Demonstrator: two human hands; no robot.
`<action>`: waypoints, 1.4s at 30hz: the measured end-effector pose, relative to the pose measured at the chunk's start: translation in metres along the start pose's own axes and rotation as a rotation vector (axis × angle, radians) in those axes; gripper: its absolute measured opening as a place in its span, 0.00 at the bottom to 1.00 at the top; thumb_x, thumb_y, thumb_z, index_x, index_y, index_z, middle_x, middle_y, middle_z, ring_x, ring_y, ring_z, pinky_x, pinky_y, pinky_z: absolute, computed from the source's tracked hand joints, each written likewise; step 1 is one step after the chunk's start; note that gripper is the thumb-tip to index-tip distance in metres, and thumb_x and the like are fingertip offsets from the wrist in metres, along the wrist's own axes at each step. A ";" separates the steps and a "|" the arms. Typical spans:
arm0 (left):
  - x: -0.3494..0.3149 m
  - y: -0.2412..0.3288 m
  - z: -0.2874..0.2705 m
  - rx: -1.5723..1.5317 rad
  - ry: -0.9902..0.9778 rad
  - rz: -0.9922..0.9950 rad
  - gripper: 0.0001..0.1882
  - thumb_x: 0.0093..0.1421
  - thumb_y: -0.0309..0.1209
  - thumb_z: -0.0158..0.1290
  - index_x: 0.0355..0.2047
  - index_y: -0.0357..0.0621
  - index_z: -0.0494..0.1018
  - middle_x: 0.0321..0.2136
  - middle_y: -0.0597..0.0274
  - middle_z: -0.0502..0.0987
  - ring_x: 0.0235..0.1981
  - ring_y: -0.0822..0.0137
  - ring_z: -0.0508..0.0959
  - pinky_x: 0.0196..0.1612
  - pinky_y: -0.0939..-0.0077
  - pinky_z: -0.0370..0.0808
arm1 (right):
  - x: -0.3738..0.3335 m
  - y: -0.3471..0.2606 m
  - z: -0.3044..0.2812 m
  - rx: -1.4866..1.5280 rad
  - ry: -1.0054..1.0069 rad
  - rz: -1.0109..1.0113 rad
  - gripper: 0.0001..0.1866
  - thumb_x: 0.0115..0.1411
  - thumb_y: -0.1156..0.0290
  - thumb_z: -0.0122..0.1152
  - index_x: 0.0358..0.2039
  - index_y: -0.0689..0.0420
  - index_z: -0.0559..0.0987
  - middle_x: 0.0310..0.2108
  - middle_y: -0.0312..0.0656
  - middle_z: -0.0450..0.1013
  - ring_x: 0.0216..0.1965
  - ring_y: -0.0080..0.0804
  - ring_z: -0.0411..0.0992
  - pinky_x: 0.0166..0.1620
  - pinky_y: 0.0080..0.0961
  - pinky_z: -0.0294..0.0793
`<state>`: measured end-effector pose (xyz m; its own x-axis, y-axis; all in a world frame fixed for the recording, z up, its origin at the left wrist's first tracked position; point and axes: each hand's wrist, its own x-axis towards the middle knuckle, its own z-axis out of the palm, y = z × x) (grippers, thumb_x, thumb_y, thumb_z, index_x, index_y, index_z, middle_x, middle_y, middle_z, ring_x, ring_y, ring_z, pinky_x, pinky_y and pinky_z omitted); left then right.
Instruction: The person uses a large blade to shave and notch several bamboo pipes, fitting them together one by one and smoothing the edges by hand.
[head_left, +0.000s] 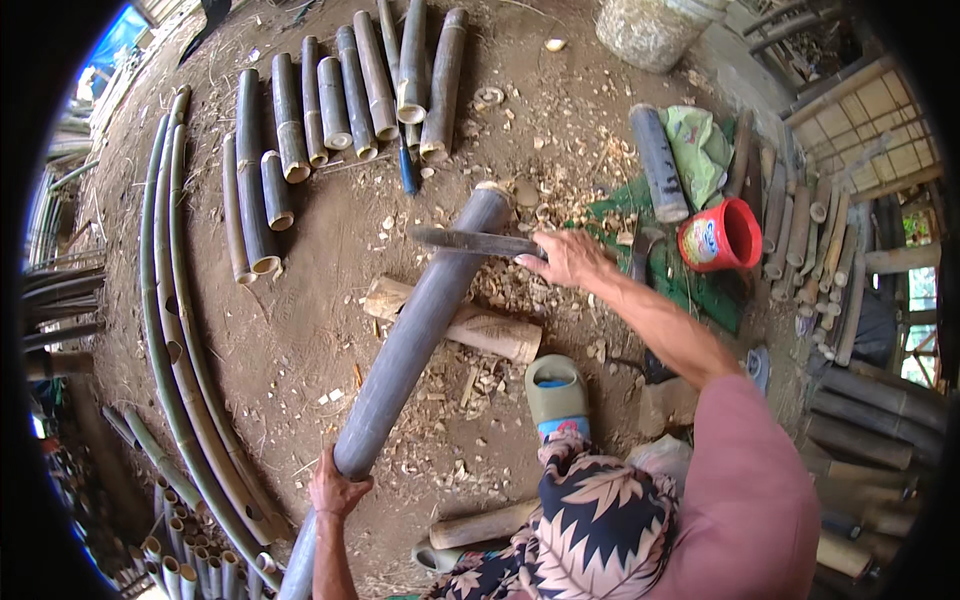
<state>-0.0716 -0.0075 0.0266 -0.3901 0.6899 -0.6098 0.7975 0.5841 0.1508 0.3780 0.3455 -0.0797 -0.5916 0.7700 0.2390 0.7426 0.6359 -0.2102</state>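
A thick grey bamboo pole [410, 340] slants from the lower left up to the middle, its far end pale and cut. My left hand [338, 487] is wrapped round its near part. In my right hand [572, 258] is a machete [478, 241], its handle mostly hidden by the fingers. The blade lies across the pole just short of the far end; whether it touches or hovers, I cannot tell. Underneath, a pale short log [500, 333] crosses below the pole. Wood chips [515, 290] are scattered around the log.
Several cut bamboo lengths [360, 90] lie in a row at the far left. Long split poles [165, 330] curve along the left. On the right are a red bucket [722, 238], a single bamboo piece [660, 165] and stacked bamboo [815, 235]. My sandalled foot [557, 395] is near the log.
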 end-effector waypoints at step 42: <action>0.031 0.069 0.017 0.062 0.278 0.196 0.41 0.39 0.40 0.68 0.55 0.46 0.66 0.40 0.49 0.77 0.41 0.46 0.79 0.46 0.52 0.77 | 0.001 0.002 -0.040 0.010 -0.221 0.104 0.38 0.66 0.29 0.33 0.24 0.53 0.72 0.11 0.24 0.56 0.10 0.18 0.51 0.11 0.26 0.49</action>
<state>-0.0207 0.0466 0.0051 -0.3305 0.8816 -0.3369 0.8929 0.4077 0.1909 0.3916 0.3459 -0.0425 -0.5674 0.8234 0.0027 0.8004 0.5524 -0.2328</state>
